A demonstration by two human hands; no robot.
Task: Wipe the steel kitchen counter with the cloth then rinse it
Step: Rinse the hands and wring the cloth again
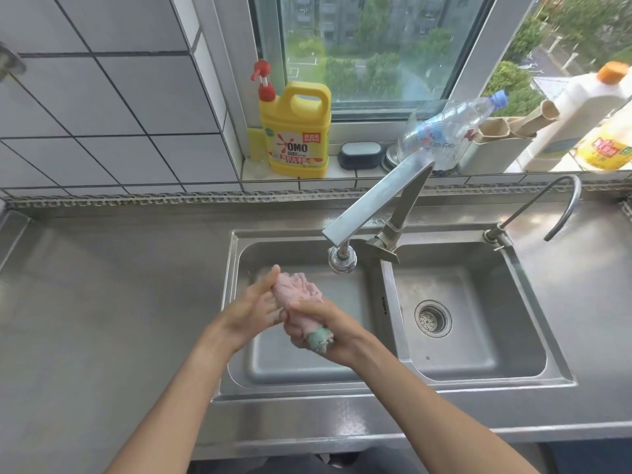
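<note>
Cloth (297,295) is bunched into a tight pink roll with a green end, held over the left basin (301,364) of the double sink, just below and left of the faucet head (342,261). Right hand (321,331) is clenched around the lower part, green end poking out under the fingers. Left hand (253,307) presses flat against the upper part, fingers extended along it, more bracing than gripping. Reads to me as a wring or squeeze: one hand anchors, the other compresses. Holding it over the basin makes sense, runoff goes in the sink and not on the steel counter (102,302). I can't see a water stream from the faucet, so can't tell if it's running. Counter looks bare and dull-shiny; I'd judge wiping done and we're in the rinse stage, near the end. Detergent jug (294,131) sits back on the window ledge, well apart from the hands. Right basin (478,350) has only the drain strainer (433,318). Risk I'd flag: drips on the front rim if the cloth drifts toward me.
</note>
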